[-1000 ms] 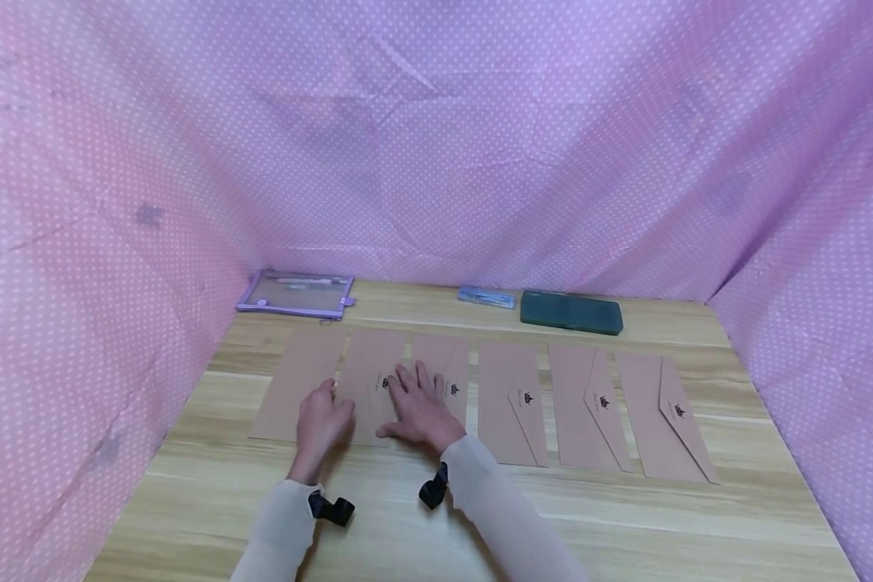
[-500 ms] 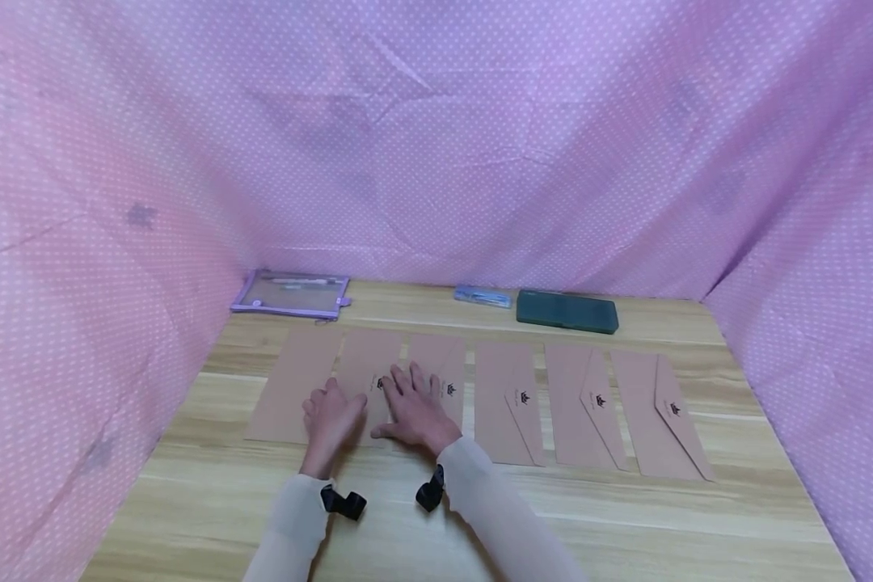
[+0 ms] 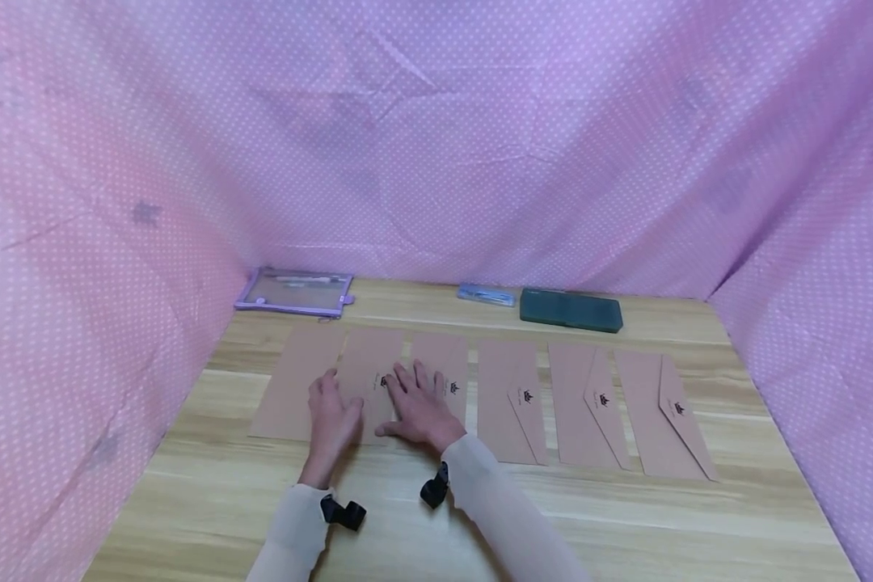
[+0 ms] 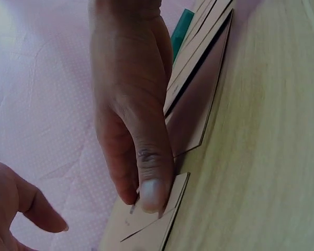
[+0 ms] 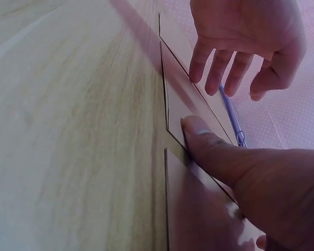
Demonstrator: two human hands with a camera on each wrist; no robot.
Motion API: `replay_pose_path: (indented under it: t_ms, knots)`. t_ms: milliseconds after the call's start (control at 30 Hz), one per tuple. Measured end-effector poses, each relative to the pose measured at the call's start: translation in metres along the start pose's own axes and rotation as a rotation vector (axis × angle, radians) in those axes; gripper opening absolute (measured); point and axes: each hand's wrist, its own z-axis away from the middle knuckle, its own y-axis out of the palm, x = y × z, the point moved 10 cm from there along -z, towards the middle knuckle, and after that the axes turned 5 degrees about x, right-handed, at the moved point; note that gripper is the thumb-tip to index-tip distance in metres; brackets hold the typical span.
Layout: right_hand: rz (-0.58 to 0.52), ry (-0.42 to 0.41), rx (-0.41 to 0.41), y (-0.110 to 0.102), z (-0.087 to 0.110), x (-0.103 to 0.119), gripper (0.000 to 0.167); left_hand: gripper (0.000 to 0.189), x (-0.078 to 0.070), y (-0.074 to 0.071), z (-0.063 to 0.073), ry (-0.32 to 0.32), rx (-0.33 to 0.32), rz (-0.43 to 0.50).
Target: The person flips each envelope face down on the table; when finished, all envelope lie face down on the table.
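Note:
Several brown paper envelopes lie in a row on the table. My right hand rests with fingers spread across the second envelope from the left and the third envelope. In the right wrist view, the right thumb touches an envelope near its edge. My left hand is over the gap between the leftmost envelope and the second one. Its fingers hang loosely bent in the right wrist view, with nothing held. Whether they touch the paper is unclear.
Further right lie more envelopes with pointed flaps and crown prints, including the rightmost envelope. Along the back are a purple-edged zip pouch with pens, a small blue packet and a dark green case. Pink dotted cloth surrounds the table.
My left hand has shifted slightly right, toward the second envelope, and its fingers have loosened. The right hand stays on the envelopes in the same place.

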Motion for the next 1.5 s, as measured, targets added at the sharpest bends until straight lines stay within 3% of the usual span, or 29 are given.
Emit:
replay_pose_path:
  t_ms: [433,667,1067,1500]
  knots:
    - [-0.025,-0.008,0.003,0.0,0.0,0.0,0.093,0.061,0.005,-0.009,-0.012,-0.014,-0.054,0.069]
    - [0.006,-0.009,0.0,0.001,0.001,0.001,0.092,0.058,0.011,-0.01,-0.016,-0.048,-0.03,0.069]
    - [0.011,-0.001,0.003,0.002,0.003,0.002,0.091,0.077,0.01,0.0,-0.012,-0.03,0.082,0.107]
    - [-0.013,-0.011,0.0,-0.002,0.004,0.003,0.092,0.064,0.013,-0.019,-0.004,0.048,0.107,0.08]
